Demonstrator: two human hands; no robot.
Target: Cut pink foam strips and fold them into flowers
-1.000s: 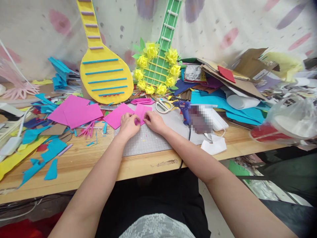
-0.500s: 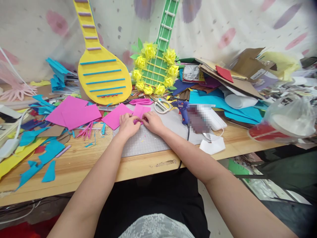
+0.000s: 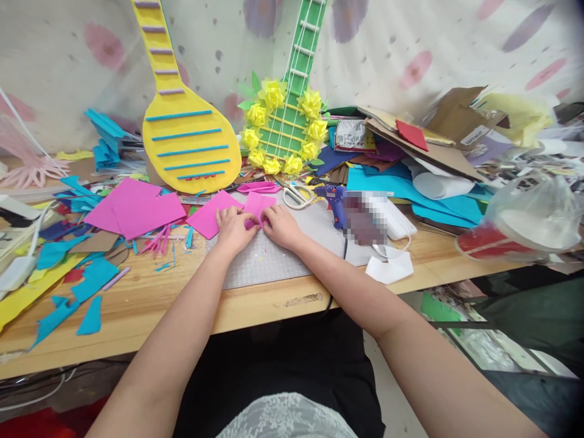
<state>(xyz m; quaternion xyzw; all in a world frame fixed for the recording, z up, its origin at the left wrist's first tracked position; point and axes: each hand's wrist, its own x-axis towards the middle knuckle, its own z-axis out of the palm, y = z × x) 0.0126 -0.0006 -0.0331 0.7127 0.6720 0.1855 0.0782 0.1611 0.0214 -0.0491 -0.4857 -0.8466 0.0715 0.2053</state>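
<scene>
Two bare hands meet over a small pink sheet (image 3: 257, 205) on the grey cutting mat (image 3: 274, 258), which lies at the near edge of a cluttered wooden surface (image 3: 150, 298). The left hand (image 3: 232, 230) presses down on the sheet's left side, fingers bent, its grip pinching the pink edge; the right hand (image 3: 283, 225) meets it from the other side, fingertips also nipping the same edge, seemingly so the sheet can be folded or creased between them. A second pink sheet (image 3: 210, 214) lies flat just left of the mat's far corner, with larger pink pieces (image 3: 137, 208) farther left. Behind the mat sit scissors (image 3: 297, 195) and a blue glue gun (image 3: 336, 201), both within reach. A yellow foam guitar (image 3: 187, 137) and a green one ringed with yellow flowers (image 3: 285, 125) lean on the wall behind the mat. Blue scraps (image 3: 82, 298) litter the surface left of the mat.
</scene>
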